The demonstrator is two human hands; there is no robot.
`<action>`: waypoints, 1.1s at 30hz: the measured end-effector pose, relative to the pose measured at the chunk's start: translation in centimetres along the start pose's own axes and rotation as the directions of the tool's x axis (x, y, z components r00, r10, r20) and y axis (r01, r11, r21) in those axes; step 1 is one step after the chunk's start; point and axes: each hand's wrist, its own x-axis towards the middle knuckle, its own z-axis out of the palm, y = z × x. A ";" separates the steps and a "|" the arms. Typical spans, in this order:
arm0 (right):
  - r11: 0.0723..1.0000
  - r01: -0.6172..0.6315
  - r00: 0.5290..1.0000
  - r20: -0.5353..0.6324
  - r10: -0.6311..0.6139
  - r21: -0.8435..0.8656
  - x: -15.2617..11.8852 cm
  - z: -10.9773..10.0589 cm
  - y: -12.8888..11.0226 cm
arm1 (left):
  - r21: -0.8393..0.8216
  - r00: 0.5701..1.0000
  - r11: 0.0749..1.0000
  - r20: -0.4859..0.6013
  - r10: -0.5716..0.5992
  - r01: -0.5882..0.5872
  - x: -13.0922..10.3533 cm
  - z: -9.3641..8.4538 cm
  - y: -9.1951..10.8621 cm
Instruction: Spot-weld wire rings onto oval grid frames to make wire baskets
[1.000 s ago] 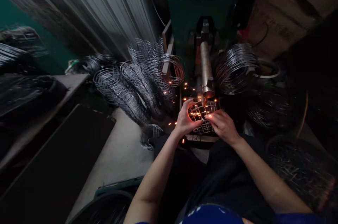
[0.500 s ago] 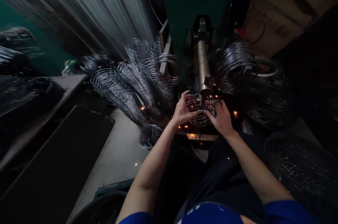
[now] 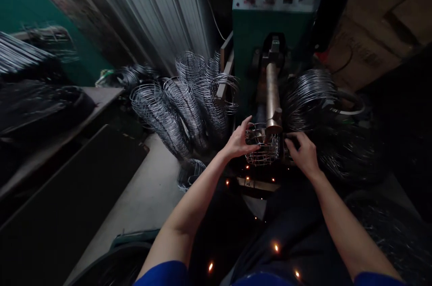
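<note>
A small round wire basket [image 3: 262,156] sits under the cylindrical metal arm [image 3: 272,92] of a spot welder, whose tip reaches down into it. My left hand [image 3: 240,140] grips the basket's left side, thumb at the near rim and fingers behind. Just right of the basket, apart from it, my right hand [image 3: 303,152] is closed with thumb and fingertips together. Whatever those fingertips hold is too dark and small to make out. Orange sparks fall below the basket and over my lap.
Several nested stacks of wire baskets [image 3: 162,117] lean to the left. A coil-like bundle of wire rings [image 3: 312,92] stands right of the arm. The green welder cabinet [image 3: 249,25] rises behind. Cardboard boxes [image 3: 371,47] are at the back right, a dark board [image 3: 77,196] at left.
My right hand has moved off the basket to the right, while my left hand stays on it. The sparks have dropped lower, and the view has shifted.
</note>
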 end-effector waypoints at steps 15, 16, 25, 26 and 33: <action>0.924 -0.234 0.917 0.384 0.106 0.303 8.8 5.8 5.5 | -0.112 0.932 0.934 -0.095 -0.349 0.338 3.4 1.0 -5.7; 0.927 -0.245 0.924 0.358 0.135 0.283 9.0 6.1 5.5 | -0.099 0.919 0.929 -0.140 -0.368 0.356 4.0 1.1 -5.8; 0.845 -0.372 0.874 0.453 0.178 0.384 4.8 0.3 5.6 | 0.050 0.770 0.959 -0.609 -0.192 0.278 -4.2 1.4 -1.1; 0.837 -0.382 0.873 0.451 0.188 0.391 4.0 -0.2 5.5 | 0.068 0.757 0.960 -0.631 -0.170 0.273 -6.1 3.0 -0.3; 0.762 -0.475 0.856 0.433 0.283 0.441 2.5 0.4 4.9 | 0.058 0.782 0.957 -0.591 -0.197 0.285 -7.5 14.7 0.1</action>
